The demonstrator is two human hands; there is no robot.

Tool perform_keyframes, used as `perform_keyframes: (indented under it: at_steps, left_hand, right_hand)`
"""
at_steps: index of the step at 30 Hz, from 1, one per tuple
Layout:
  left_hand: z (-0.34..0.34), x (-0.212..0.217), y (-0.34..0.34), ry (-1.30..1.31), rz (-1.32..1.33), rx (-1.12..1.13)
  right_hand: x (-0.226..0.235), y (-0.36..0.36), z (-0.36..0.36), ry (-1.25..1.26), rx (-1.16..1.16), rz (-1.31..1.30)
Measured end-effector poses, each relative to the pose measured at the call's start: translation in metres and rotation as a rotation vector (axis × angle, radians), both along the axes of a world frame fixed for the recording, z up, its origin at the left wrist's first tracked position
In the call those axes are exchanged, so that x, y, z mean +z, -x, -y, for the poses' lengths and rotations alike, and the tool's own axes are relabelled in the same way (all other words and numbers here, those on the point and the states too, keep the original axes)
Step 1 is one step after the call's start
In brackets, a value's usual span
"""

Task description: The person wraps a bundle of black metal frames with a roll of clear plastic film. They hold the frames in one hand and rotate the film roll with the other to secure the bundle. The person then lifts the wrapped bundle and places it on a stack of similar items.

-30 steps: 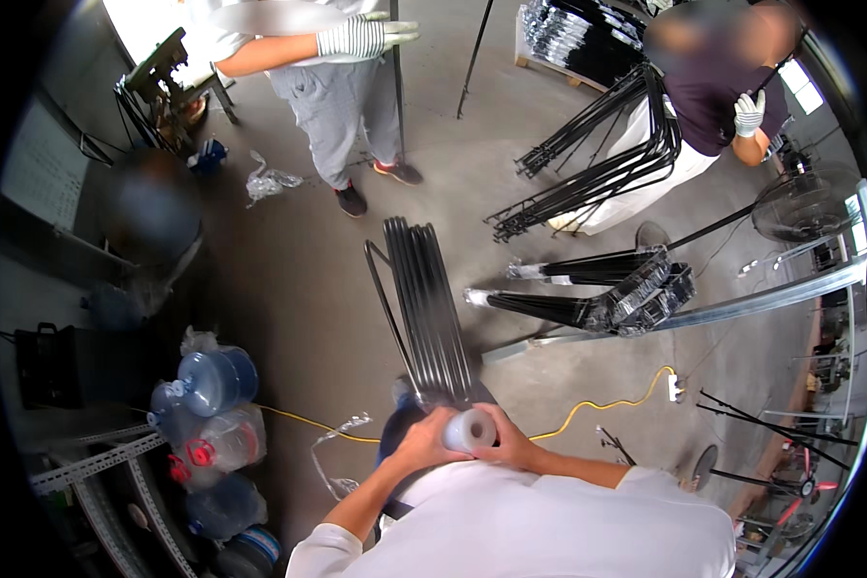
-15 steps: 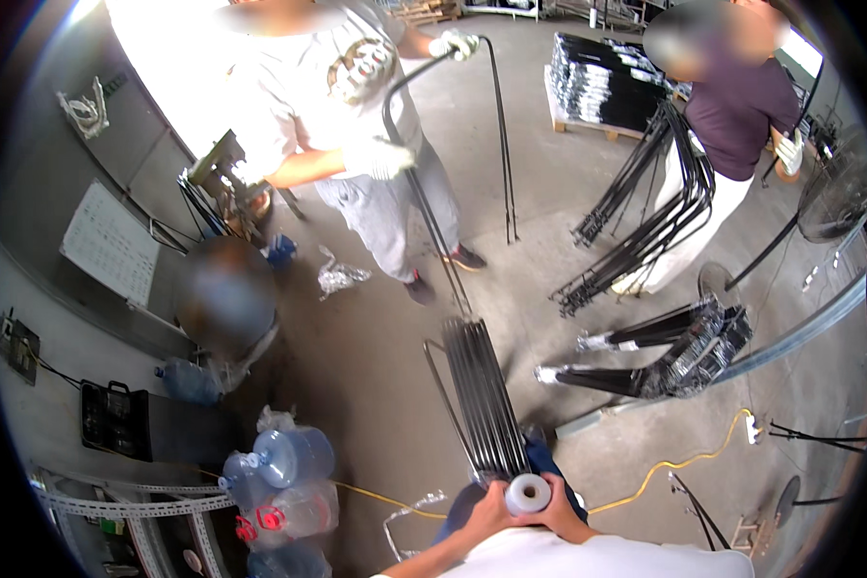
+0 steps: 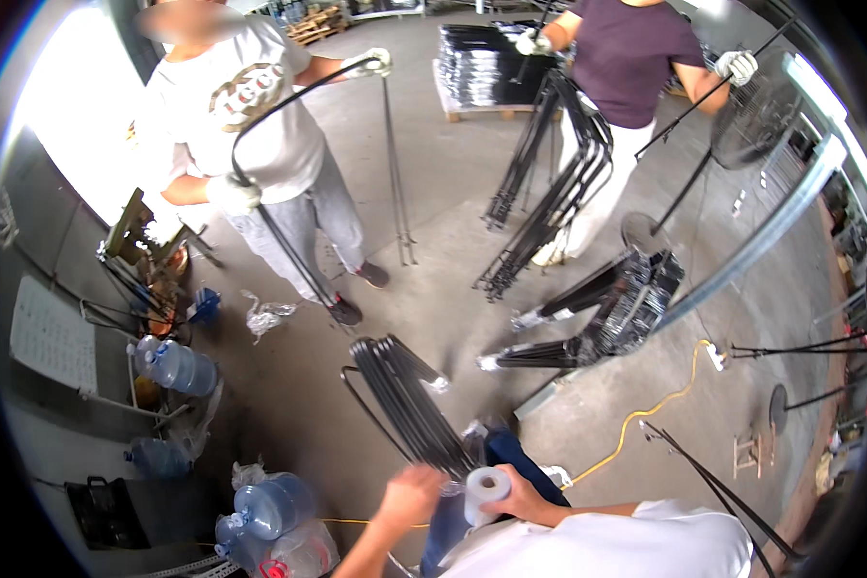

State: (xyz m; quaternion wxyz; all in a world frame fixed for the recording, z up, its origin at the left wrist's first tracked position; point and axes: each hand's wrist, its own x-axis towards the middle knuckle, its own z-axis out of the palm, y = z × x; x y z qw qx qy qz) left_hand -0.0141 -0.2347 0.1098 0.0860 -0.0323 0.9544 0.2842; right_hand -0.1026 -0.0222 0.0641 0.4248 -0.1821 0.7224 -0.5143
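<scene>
My right hand (image 3: 524,495) is wrapped round the right side of a whitish roll of plastic film (image 3: 482,511), its hollow core turned up. To the left of the roll is my left hand (image 3: 412,501), beside the near end of a bundle of black metal tubes (image 3: 407,405); motion smears its fingers, and whether it grips anything is unclear. The bundle slopes away from my legs, with bits of clear film at its near end and on a bent end to its right.
Ahead on the left, a gloved person holds a bent black tube frame (image 3: 289,101). Another gloved person stands behind hanging black frames (image 3: 549,173). Film-wrapped frames (image 3: 636,299) lie to the right near a yellow cable (image 3: 636,416). Large water bottles (image 3: 275,506) stand at left.
My left hand has come off the roll and moved left, while the right still holds it. The view has shifted right. The person at the right has raised a thin black rod.
</scene>
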Motion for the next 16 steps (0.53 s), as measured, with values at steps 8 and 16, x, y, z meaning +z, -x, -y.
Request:
perform_keyframes:
  at_steps: [8, 16]
  left_hand:
    - [0.05, -0.018, 0.051, 0.607, -0.023, -0.692]
    - [0.06, -0.041, 0.055, 0.288, -0.072, -0.671]
  right_hand:
    - [-0.012, 0.01, 0.007, 0.169, 0.041, 0.036]
    - [-0.037, 0.092, 0.008, 0.105, 0.184, 0.104]
